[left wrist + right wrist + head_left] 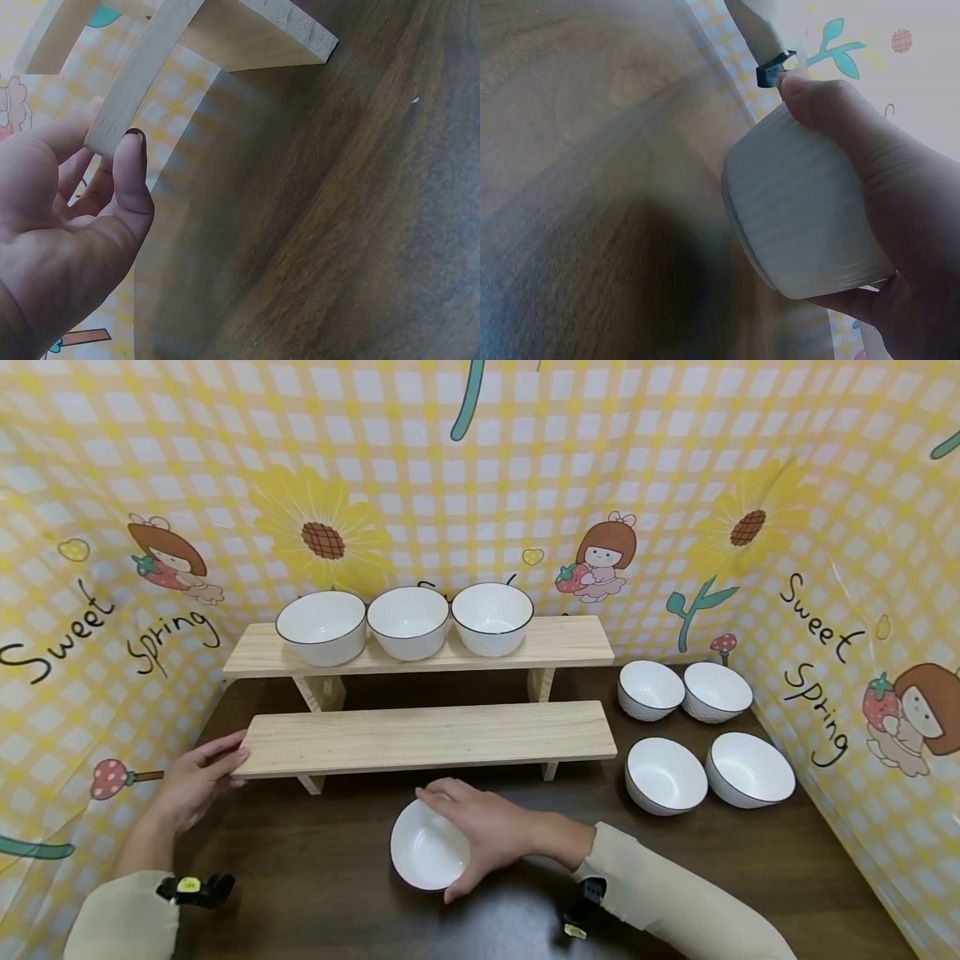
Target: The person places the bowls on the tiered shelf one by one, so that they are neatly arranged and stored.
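Note:
My right hand point(498, 831) grips a white bowl point(424, 850) by its sides, in front of the wooden two-tier stand. The bowl has a thin dark rim and faces up. From the right wrist view, its ribbed outer wall point(802, 202) sits between thumb and fingers, with a shadow on the table below. At the left end of the lower shelf point(427, 739), my left hand point(193, 783) pinches the board's edge. The left wrist view has the thumb on one face of that board point(142, 82) and the fingers behind it.
Three white bowls stand in a row on the upper shelf point(570, 641), one of them the middle bowl point(408, 622). Several more, including a near bowl point(666, 775), are grouped right of the stand on the dark wooden table point(315, 877). Yellow checked cloth point(450, 485) encloses the back and sides.

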Available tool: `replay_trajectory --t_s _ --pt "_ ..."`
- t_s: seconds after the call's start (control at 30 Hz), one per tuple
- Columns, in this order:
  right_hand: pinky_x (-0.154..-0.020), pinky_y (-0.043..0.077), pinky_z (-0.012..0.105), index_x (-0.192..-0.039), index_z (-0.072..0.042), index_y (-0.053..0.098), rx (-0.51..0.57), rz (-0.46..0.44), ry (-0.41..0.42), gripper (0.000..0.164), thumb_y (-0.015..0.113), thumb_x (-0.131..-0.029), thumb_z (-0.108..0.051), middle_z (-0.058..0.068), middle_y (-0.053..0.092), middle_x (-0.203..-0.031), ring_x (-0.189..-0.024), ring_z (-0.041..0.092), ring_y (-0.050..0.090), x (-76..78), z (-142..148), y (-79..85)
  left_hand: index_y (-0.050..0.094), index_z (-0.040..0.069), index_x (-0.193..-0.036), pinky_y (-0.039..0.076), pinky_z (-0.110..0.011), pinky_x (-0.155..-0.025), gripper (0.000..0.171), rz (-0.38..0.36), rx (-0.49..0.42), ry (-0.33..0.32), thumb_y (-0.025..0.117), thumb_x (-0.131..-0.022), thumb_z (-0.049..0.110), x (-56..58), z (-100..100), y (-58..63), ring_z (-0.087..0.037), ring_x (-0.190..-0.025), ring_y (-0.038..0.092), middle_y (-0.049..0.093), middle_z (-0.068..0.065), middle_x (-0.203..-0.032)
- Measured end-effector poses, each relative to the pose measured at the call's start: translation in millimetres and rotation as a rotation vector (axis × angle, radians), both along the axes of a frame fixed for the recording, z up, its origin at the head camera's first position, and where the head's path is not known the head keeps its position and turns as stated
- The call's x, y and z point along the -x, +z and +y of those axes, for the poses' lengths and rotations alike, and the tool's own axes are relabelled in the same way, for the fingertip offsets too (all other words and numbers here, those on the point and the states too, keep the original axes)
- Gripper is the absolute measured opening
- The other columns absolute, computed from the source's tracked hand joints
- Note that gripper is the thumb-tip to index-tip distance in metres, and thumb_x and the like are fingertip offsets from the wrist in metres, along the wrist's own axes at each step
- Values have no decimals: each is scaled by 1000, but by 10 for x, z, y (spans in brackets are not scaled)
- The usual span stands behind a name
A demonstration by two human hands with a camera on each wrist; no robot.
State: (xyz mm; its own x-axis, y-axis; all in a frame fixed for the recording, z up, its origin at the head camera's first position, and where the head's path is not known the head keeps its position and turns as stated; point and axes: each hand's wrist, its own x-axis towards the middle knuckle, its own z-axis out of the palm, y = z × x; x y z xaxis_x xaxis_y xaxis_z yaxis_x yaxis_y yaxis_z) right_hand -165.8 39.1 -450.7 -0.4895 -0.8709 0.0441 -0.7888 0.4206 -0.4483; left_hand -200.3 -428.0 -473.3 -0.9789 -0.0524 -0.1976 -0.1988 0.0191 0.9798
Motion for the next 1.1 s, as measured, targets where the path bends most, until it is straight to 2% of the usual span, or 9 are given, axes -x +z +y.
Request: replay_trajectory --t_s 0.23,0.4,0.8,1.1 --pt "-105 45 30 -162 -9 27 9 -23 -30 125 92 -66 -57 9 34 -155 -137 20 43 6 141 53 71 29 -129 59 -23 -70 33 5 -15 1 72 -97 19 -15 10 13 -6 -84 67 62 21 -107" --pt "-103 48 36 -161 -11 28 22 -20 -62 125 93 -64 -55 8 35 -155 -135 21 46 18 243 114 69 28 -132 59 -23 -71 36 4 -4 1 72 -97 20 -21 15 24 -5 -85 66 60 20 -108" --pt "-101 50 41 -160 -11 31 48 -19 -120 123 92 -63 -55 7 35 -155 -133 23 48 28 527 120 67 26 -136 59 -24 -71 39 3 -12 -5 70 -98 18 -2 -4 6 -6 -85 66 60 21 -110" --pt "-99 51 45 -160 -9 32 70 -41 -163 123 93 -63 -54 7 36 -155 -130 25 51 62 715 217 71 28 -129 59 -23 -70 34 13 -31 -11 70 -98 16 -11 -15 3 -6 -85 67 63 21 -108"
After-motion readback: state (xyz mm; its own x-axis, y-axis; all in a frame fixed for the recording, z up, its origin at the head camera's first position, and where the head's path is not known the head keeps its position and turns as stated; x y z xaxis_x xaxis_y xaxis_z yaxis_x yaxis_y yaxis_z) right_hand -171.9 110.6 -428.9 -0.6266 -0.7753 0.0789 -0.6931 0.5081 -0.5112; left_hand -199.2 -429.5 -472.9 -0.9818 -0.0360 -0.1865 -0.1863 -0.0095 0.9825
